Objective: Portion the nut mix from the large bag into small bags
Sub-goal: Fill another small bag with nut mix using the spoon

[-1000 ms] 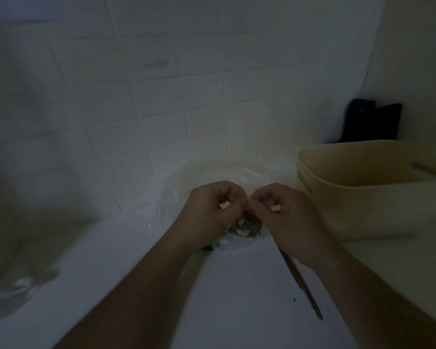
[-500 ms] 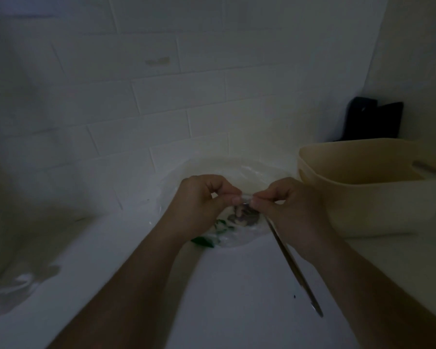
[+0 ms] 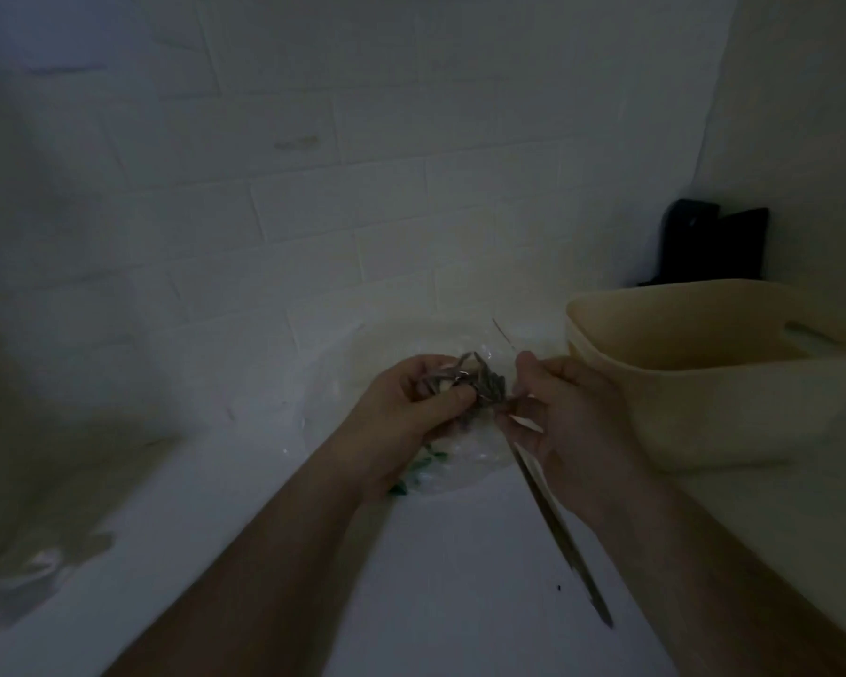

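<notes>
Clear plastic small bag [image 3: 479,383], apparently nut-filled, is hanging between both hands over the large bag [image 3: 460,461]: left hand [image 3: 411,408] is pinching its top, right hand [image 3: 558,412] is gripping the opposite side.

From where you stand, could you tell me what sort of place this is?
Probably a home kitchen counter: white tiled wall, a white counter with a beige tub, and a long utensil lying on it.

The small bag [image 3: 479,383] is clear plastic, holds dark nut mix, and is raised above the counter. The large clear bag [image 3: 411,344] lies flat beneath it.
</notes>
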Motion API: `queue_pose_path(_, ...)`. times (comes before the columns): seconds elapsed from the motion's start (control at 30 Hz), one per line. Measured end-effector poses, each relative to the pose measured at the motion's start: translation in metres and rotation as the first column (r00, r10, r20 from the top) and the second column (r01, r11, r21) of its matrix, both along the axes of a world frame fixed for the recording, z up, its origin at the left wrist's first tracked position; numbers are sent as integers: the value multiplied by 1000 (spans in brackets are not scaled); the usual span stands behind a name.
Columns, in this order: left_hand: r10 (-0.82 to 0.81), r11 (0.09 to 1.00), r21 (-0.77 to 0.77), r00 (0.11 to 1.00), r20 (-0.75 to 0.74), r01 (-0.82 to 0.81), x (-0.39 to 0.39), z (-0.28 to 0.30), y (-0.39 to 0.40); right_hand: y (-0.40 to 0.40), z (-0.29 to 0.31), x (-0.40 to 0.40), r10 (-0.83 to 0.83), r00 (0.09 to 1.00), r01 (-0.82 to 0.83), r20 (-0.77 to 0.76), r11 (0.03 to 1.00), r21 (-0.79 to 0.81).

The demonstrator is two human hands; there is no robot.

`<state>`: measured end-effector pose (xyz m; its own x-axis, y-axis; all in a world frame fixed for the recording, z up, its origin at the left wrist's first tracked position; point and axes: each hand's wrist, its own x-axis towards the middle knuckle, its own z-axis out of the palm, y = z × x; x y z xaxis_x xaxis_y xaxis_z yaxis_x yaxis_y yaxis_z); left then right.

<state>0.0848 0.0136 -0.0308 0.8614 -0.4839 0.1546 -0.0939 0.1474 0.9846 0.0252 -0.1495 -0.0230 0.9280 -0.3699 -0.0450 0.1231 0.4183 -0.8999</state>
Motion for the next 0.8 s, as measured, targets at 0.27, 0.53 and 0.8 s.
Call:
queue_pose_path(0.27, -34, 982, -187, 999, -39, 26, -1, -2, -9, 4, -3, -7, 258, 960, -244, 107, 961, -130)
queue_pose_path(0.53, 10, 998, -69, 998, -62, -14, -4, -2, -12, 3, -5, 0, 149, 974, -131, 171, 985, -110)
queue_pose_path(0.8, -12, 998, -56, 999, -48, 9, -10, 1, -15, 1, -8, 1, 207, 971, -200, 119, 977, -70)
